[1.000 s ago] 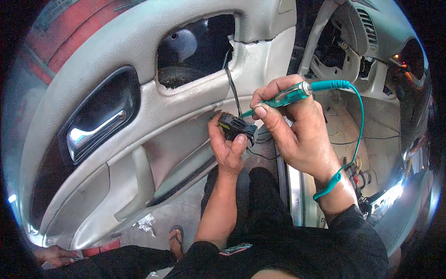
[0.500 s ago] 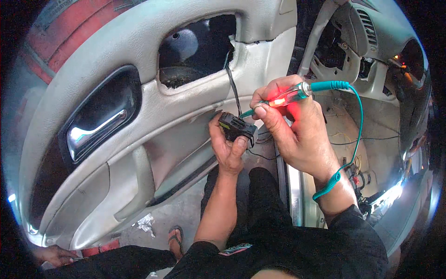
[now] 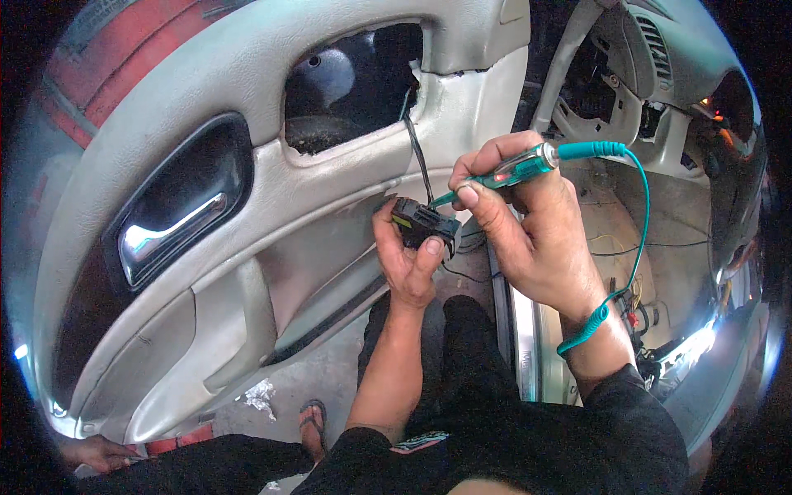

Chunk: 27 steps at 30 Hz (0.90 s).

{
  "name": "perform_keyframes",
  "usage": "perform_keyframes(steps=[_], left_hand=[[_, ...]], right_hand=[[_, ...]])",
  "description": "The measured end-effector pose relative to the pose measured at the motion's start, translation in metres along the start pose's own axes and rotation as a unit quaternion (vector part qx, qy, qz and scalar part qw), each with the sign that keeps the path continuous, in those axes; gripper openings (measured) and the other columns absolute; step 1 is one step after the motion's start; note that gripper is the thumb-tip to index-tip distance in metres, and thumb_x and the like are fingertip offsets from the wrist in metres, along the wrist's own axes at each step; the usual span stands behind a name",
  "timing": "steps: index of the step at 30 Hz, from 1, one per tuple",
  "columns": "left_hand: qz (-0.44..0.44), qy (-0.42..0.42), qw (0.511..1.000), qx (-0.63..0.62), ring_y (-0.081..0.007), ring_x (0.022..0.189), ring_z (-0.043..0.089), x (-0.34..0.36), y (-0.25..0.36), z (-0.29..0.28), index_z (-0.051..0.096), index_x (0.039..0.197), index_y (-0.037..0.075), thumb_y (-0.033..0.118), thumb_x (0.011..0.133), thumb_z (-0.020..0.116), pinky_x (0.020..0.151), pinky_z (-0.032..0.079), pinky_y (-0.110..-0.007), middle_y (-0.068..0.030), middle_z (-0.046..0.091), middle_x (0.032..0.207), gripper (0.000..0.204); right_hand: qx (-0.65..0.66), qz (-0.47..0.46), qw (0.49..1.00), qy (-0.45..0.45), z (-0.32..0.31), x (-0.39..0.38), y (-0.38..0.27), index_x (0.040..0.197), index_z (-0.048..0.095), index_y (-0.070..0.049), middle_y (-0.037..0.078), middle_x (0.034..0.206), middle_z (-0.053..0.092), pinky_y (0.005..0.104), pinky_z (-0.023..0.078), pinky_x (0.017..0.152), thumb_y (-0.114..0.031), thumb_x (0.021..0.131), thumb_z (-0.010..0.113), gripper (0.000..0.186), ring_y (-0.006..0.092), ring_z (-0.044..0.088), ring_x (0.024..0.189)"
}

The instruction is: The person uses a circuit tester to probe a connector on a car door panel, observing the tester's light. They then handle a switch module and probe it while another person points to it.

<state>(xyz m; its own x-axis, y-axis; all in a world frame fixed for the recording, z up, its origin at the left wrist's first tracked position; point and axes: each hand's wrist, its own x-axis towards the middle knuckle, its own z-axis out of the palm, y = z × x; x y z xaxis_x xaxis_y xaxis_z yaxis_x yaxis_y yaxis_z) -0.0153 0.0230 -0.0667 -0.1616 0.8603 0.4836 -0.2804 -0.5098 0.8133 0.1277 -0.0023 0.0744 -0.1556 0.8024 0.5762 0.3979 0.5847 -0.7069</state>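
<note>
In the centre, my left hand (image 3: pixel 410 266) holds a black plastic electrical module (image 3: pixel 426 224) with a green strip, dark wires (image 3: pixel 419 161) running from it up to a cut-out in the door panel. Pinched in my right hand (image 3: pixel 536 239) is a teal test probe (image 3: pixel 525 169), its tip at the top of the module and a small faint red spot showing inside its clear barrel. A teal cord (image 3: pixel 639 214) runs from the probe down to a coiled section over my right wrist.
The beige door panel (image 3: pixel 198 91), with chrome handle (image 3: pixel 173 227), spans the left. A partly dismantled dashboard (image 3: pixel 668 58) and loose footwell wires (image 3: pixel 635 305) are at right. At lower left are another person's hand (image 3: pixel 95 452) and sandalled foot (image 3: pixel 313 429), and crumpled foil (image 3: pixel 259 396).
The probe was unlit a second ago, glowed bright red half a second ago, and now shows only a faint red spot. Both hands and the module have barely moved.
</note>
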Motion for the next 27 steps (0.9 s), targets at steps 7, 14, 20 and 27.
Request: perform_keyframes(steps=[7, 14, 20, 27], left_hand=[[0.020, 0.003, 0.999, -0.034, -0.0202, 0.103, 0.050, 0.003, -0.019, 0.011, 0.033, 0.138, 0.000, 0.039, 0.073, 0.076, 0.093, 0.042, -0.036, -0.0082, 0.046, 0.118, 0.087], [-0.112, 0.061, 0.981, 0.143, -0.0208, 0.112, 0.053, 0.017, -0.053, -0.053, 0.043, 0.133, 0.003, 0.037, 0.086, 0.059, 0.095, 0.046, -0.037, -0.0083, 0.051, 0.127, 0.061], [-0.170, 0.002, 0.945, 0.278, -0.0190, 0.118, 0.053, 0.021, -0.086, -0.079, 0.047, 0.131, 0.003, 0.031, 0.102, 0.040, 0.097, 0.048, -0.037, -0.0075, 0.050, 0.136, 0.041], [-0.061, -0.022, 0.901, 0.429, -0.0198, 0.120, 0.050, -0.005, -0.066, -0.070, 0.041, 0.137, 0.002, 0.032, 0.098, 0.048, 0.101, 0.044, -0.038, -0.0083, 0.047, 0.135, 0.050]], right_hand=[[-0.120, -0.007, 0.993, 0.021, -0.014, -0.002, -0.002, 0.097, 0.062, -0.002, 0.012, 0.090, 0.063, 0.0352, 0.051, 0.073, -0.010, 0.089, 0.066, 0.012, 0.0270, 0.065, 0.081], [0.050, 0.033, 0.998, 0.036, 0.031, 0.013, 0.010, 0.105, 0.048, 0.002, 0.021, 0.065, 0.056, 0.0502, 0.044, 0.054, -0.022, 0.090, 0.056, 0.029, 0.0428, 0.059, 0.063], [0.033, -0.022, 0.999, 0.021, 0.010, 0.000, 0.017, 0.104, 0.044, 0.011, 0.028, 0.068, 0.060, 0.0544, 0.048, 0.060, -0.012, 0.086, 0.056, 0.031, 0.0478, 0.063, 0.071], [0.024, -0.038, 0.999, 0.031, 0.018, 0.008, 0.013, 0.104, 0.043, 0.015, 0.026, 0.066, 0.060, 0.0528, 0.050, 0.062, -0.014, 0.087, 0.058, 0.037, 0.0466, 0.064, 0.070]])
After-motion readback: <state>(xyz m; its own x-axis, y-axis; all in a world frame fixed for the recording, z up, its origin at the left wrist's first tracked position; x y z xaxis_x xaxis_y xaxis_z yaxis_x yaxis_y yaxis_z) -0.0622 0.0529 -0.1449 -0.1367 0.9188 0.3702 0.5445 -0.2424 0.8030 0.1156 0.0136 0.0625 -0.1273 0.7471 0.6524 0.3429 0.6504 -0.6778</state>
